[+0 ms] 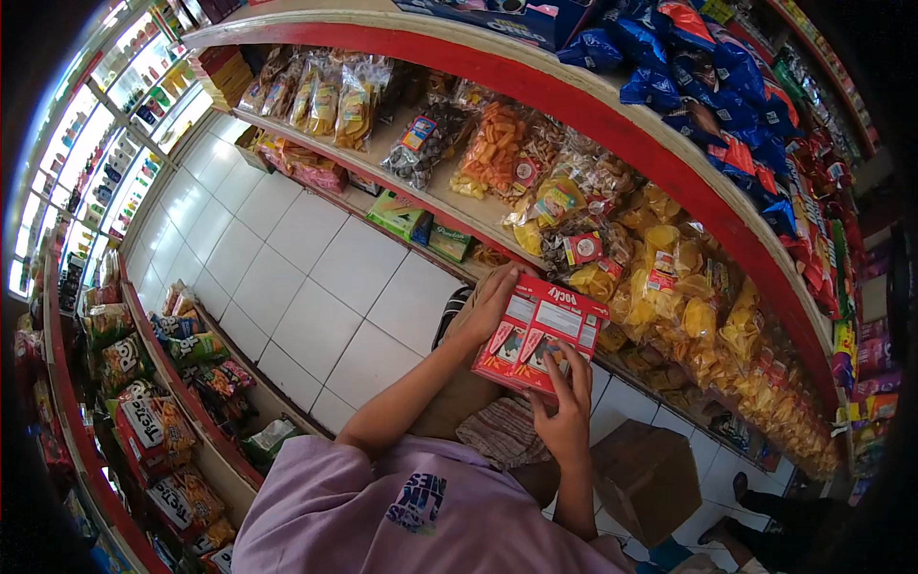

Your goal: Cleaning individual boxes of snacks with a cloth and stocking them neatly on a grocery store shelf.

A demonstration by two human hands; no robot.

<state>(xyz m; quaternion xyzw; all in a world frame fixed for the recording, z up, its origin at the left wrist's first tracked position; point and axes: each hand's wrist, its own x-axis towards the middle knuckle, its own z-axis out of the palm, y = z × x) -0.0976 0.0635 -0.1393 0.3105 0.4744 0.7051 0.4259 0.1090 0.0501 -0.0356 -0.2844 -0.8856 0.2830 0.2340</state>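
Note:
A red Pocky box [534,310] with printed pictures and white panels is held over my lap, its lettering upside down in view. My left hand [493,307] grips it along the upper left edge, with part of the fingers hidden behind. At the lower right, my right hand [564,409] has its fingers spread over the front face and its thumb by the bottom edge. A striped cloth [498,433] lies on my lap below the box.
Ahead runs a red-edged shelf [502,61] with bagged snacks [663,276] beneath it and blue packets [717,79] on top. Snack bags [154,430] fill racks at left. A brown cardboard box [645,481] stands at right on the tiled floor [337,287], near another person's feet [741,488].

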